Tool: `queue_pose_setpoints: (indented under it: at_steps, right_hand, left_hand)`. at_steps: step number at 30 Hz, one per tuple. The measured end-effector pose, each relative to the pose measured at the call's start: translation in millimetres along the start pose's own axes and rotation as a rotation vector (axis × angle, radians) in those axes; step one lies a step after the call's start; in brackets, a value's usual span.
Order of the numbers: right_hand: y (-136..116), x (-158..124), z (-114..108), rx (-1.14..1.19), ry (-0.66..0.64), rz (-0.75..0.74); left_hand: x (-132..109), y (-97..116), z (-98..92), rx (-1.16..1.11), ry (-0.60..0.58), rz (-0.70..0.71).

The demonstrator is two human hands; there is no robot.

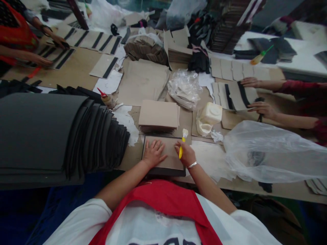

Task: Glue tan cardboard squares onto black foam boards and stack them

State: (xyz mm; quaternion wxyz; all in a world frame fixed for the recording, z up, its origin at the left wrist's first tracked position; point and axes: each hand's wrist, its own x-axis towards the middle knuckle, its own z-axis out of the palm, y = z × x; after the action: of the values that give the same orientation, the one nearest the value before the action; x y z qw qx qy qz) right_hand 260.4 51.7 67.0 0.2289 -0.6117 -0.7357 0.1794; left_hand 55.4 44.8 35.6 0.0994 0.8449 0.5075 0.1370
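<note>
Left hand flat on a tan board, yellow brush in the right hand.
Left fingers are spread over the board's left part; it lies on a dark sheet at the table's near edge, and looks stiff, light and best lifted by its edges. Farther right, fingers close round the brush's handle, pale tip pointing far; it is probably light, perhaps slippery if wet.

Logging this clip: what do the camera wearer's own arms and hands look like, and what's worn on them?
The left hand and right hand are ungloved. Short white sleeves leave the forearms bare. A silvery bracelet circles the right wrist; none shows on the left.
</note>
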Motion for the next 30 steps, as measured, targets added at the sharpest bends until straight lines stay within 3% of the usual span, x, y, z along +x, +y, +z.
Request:
queue_pose_setpoints:
  at_steps: [3,5,8,12,14,16,22,30]
  right_hand:
    - [-13,16,-34,0.241,0.140,0.220]
    - [-31,33,-41,0.480,0.167,0.356]
    - [-65,57,-23,0.733,0.009,0.466]
    - [-90,72,25,0.821,-0.155,0.505]
    - [-83,69,35,0.813,-0.164,0.530]
    - [-63,61,31,0.787,-0.121,0.574]
    - [5,25,-19,0.694,0.103,0.687]
    - [28,-9,-63,0.719,0.250,0.658]
  left_hand:
    - [-5,0,1.3,-0.005,0.064,0.011]
    - [-8,0,1.3,-0.013,0.079,0.034]
    - [-12,-1,-0.5,-0.044,0.071,0.117]
    - [-16,-2,-3.5,-0.095,0.086,0.163]
    - [-17,-2,-4.3,-0.110,0.076,0.158]
    - [-17,-1,-4.5,-0.112,0.060,0.149]
    - [-17,1,-2.7,-0.076,0.070,0.153]
    - [-17,7,-2.4,-0.024,0.039,0.141]
